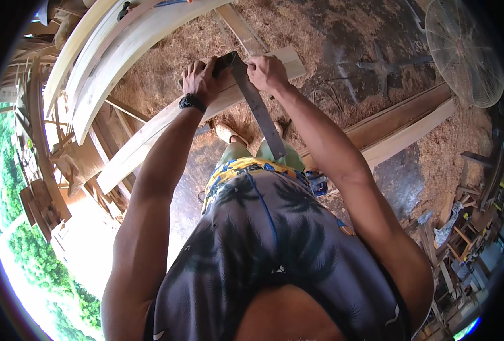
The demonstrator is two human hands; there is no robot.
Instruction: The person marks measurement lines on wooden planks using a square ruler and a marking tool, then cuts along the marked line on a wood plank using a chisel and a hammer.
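Observation:
A pale wooden board (155,132) runs from the lower left up to the right in front of me. Across it lies a dark metal try square (257,108), its long blade pointing back toward my body. My left hand (201,80) is closed over the square's short arm, pressing it along the board's far edge. At the square's corner, my right hand (268,74) is pinched close beside the blade and rests over the board's right part. Whatever the right fingertips hold is too small to make out.
Long pale planks (132,48) lie at the upper left. A large round fan (463,54) stands at the upper right. More timber (400,128) lies on the right, and sawdust covers much of the floor (331,34). Wood scraps (468,244) are heaped at the far right.

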